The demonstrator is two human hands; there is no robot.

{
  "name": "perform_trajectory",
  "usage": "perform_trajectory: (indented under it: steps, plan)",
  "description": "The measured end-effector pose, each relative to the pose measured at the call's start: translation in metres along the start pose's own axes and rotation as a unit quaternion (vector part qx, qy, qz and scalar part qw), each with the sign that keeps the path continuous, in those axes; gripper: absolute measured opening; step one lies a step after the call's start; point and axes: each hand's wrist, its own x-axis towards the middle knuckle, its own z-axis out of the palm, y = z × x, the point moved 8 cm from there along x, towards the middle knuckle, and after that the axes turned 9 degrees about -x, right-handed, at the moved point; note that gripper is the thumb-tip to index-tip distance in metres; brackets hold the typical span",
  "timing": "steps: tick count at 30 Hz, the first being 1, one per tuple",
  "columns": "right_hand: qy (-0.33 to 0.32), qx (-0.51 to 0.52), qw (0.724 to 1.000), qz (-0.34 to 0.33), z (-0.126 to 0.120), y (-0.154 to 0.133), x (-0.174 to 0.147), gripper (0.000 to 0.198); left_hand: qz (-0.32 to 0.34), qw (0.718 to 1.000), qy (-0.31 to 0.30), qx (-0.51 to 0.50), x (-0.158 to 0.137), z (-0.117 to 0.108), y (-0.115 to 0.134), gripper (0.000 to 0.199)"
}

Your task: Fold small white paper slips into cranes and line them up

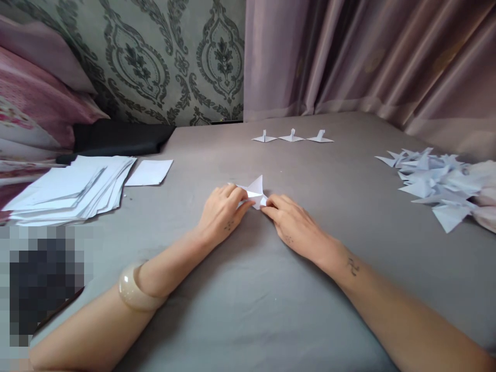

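A white folded paper crane [256,188] is held between both hands, just above or on the grey cloth; one pointed flap sticks up. My left hand [222,206] pinches its left side between thumb and fingers. On the right side, my right hand [292,219] grips a small end of the paper with thumb and index finger. The fingers cover parts of the folds. A pale bangle [135,292] circles my left forearm.
Three small folded paper pieces [292,136] stand in a row at the back. Many paper cranes [437,178] are heaped at right. Stacked paper sheets [73,186] and a square sheet [150,172] lie left, before a folded black cloth [122,137]. Curtains [310,57] hang behind.
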Motion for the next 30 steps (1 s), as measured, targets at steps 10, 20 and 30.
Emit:
perform_trajectory:
  steps: [10, 20, 30]
  plan:
    - [-0.049, 0.023, 0.998, -0.012, 0.001, 0.002, -0.004, 0.035, 0.074, 0.994, -0.078, -0.029, -0.007, 0.017, 0.018, 0.026]
    - [-0.101, 0.064, 0.993, 0.013, -0.005, 0.012, -0.009, 0.040, 0.079, 0.988, -0.130, -0.031, -0.008, 0.021, 0.025, 0.027]
    - [-0.025, 0.253, 0.947, 0.196, 0.000, 0.063, 0.000, 0.016, 0.089, 0.985, -0.144, -0.037, -0.009, 0.022, 0.026, 0.029]
